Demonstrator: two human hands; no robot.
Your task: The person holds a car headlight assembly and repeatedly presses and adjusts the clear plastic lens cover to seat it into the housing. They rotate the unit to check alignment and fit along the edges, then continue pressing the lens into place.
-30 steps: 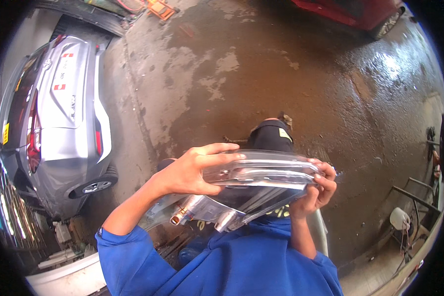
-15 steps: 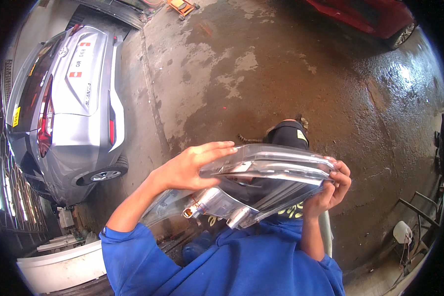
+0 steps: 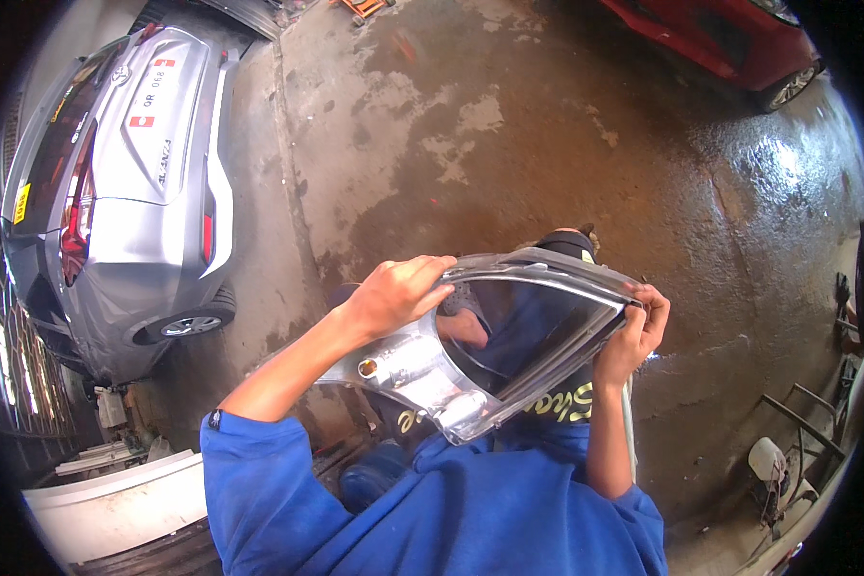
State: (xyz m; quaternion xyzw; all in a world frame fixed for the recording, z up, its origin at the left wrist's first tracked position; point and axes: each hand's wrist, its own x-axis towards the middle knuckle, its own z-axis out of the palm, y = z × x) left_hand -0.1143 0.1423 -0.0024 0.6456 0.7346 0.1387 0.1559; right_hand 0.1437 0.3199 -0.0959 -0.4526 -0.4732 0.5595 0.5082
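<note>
Before my chest I hold a car headlight shell [image 3: 420,372], made of clear plastic and silver housing. A large opening in its middle lets my dark trousers and a foot show through. On its silver left part are a round socket with an orange-brown centre and a stubby cylinder. My left hand [image 3: 398,296] is closed on the upper left rim, thumb below and fingers on top. At the right-hand corner, my right hand [image 3: 636,336] pinches the clear edge between thumb and fingers.
A silver car [image 3: 125,192] stands at the left, its rear toward me. Part of a red car [image 3: 710,48] is at the far right. The concrete floor [image 3: 384,125] is wet in patches. A white panel [image 3: 115,509] lies lower left; a metal frame [image 3: 806,422] stands at the right.
Both hands have tilted the headlight shell so its open middle and silver housing face me more. My left hand has risen slightly, and its fingers are more curled. My view has shifted a little.
</note>
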